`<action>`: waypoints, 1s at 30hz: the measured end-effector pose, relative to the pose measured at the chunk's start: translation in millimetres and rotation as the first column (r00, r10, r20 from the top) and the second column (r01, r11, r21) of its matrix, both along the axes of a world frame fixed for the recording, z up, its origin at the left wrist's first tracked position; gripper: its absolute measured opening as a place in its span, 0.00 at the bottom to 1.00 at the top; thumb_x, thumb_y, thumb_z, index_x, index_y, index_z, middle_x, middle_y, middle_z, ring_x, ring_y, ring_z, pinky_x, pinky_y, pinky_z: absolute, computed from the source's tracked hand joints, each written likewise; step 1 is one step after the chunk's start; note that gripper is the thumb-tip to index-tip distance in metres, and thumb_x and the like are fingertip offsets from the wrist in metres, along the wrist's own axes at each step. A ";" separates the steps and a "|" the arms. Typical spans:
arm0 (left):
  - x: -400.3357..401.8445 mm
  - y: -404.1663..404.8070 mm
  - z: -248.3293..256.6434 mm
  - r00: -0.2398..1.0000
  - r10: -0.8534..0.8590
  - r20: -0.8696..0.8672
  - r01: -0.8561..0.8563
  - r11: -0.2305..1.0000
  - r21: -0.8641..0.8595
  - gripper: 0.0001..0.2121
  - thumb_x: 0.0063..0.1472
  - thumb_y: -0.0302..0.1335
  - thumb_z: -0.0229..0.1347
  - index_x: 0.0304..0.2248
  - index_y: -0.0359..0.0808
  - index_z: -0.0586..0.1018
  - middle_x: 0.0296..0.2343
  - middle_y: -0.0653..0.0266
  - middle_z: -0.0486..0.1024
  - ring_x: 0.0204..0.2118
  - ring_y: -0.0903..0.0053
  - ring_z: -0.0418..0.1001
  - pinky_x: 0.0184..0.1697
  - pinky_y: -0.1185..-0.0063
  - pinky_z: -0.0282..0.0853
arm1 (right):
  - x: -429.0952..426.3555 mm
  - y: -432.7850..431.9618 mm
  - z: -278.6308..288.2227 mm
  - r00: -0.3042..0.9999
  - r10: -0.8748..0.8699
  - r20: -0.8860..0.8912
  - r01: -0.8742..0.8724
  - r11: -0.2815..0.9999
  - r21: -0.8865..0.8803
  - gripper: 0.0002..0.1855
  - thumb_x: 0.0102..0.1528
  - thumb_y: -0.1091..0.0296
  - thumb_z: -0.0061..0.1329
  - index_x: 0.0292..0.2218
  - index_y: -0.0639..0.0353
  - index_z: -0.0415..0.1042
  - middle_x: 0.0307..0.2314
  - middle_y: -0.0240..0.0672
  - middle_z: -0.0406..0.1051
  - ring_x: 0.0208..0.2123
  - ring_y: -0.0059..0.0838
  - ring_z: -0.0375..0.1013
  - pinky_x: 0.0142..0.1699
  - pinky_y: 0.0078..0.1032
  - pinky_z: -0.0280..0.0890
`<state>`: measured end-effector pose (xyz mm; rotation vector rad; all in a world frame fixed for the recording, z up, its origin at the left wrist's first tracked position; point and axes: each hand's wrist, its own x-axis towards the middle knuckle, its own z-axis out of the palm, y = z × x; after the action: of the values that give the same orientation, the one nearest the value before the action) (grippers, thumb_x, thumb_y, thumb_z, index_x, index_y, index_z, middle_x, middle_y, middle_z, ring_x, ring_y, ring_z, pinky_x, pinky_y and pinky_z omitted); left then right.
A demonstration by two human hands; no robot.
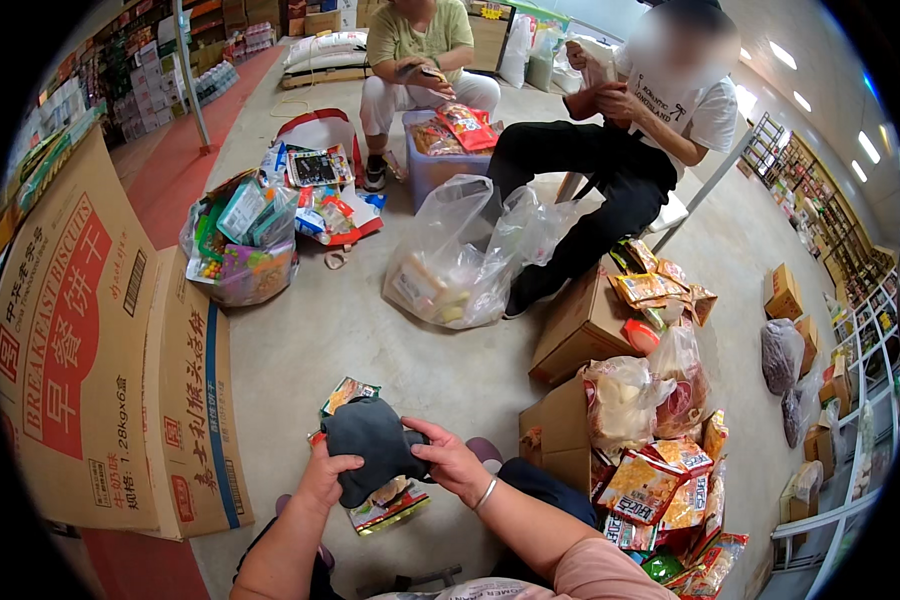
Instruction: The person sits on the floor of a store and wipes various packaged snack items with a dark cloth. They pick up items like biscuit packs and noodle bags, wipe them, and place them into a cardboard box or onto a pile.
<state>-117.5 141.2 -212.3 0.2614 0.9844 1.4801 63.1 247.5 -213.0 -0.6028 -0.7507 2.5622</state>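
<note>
A dark grey cloth is stretched between my two hands, above the floor in front of me. My left hand grips its left edge, with the thumb on top. My right hand, with a bracelet at the wrist, pinches its right edge between thumb and fingers. Partly hidden beneath the cloth are colourful food packets: one packet shows beyond it, and another packet shows on the near side.
Large cardboard cartons stand at left. Filled plastic bags rest on the floor ahead. Cartons and piled snack packets are at right. Two seated people handle packets beyond, around a plastic tub.
</note>
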 end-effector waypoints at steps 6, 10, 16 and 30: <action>-1.2 0.5 -5.2 0.997 0.055 -0.050 -0.055 0.998 0.001 0.25 0.38 0.16 0.50 0.42 0.29 0.67 0.36 0.56 0.71 0.38 0.66 0.70 0.44 0.72 0.65 | -0.5 3.2 0.2 0.997 0.025 -0.075 -0.021 0.999 0.050 0.33 0.48 0.78 0.48 0.54 0.59 0.51 0.42 0.33 0.63 0.43 0.23 0.64 0.49 0.22 0.58; -1.5 -1.9 -3.9 0.992 0.015 -0.128 -0.019 0.999 -0.031 0.26 0.36 0.15 0.51 0.42 0.29 0.68 0.36 0.57 0.71 0.38 0.66 0.70 0.45 0.72 0.65 | 0.2 -0.1 -3.2 0.983 0.149 -0.110 -0.146 0.989 0.037 0.37 0.47 0.75 0.50 0.55 0.58 0.47 0.43 0.33 0.62 0.44 0.23 0.63 0.50 0.22 0.57; -3.4 -5.4 0.0 0.998 -0.047 -0.040 0.047 0.999 0.002 0.25 0.37 0.14 0.51 0.42 0.28 0.67 0.36 0.58 0.71 0.39 0.68 0.70 0.45 0.73 0.65 | -1.4 -2.3 1.8 0.977 0.182 -0.107 -0.182 0.983 0.008 0.34 0.47 0.75 0.49 0.54 0.59 0.51 0.48 0.35 0.58 0.47 0.24 0.60 0.51 0.22 0.57; -19.0 -0.1 8.8 0.990 0.068 -0.122 -0.069 0.998 -0.002 0.24 0.40 0.19 0.53 0.42 0.29 0.66 0.35 0.58 0.71 0.39 0.68 0.70 0.45 0.74 0.64 | 6.2 16.8 5.0 0.986 0.065 0.152 -0.115 0.929 0.352 0.21 0.49 0.77 0.46 0.46 0.61 0.64 0.40 0.30 0.65 0.39 0.18 0.64 0.45 0.16 0.60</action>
<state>-136.5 141.1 -203.5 0.3190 1.1054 1.5373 69.3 264.3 -208.0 -0.6387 -1.2872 2.3898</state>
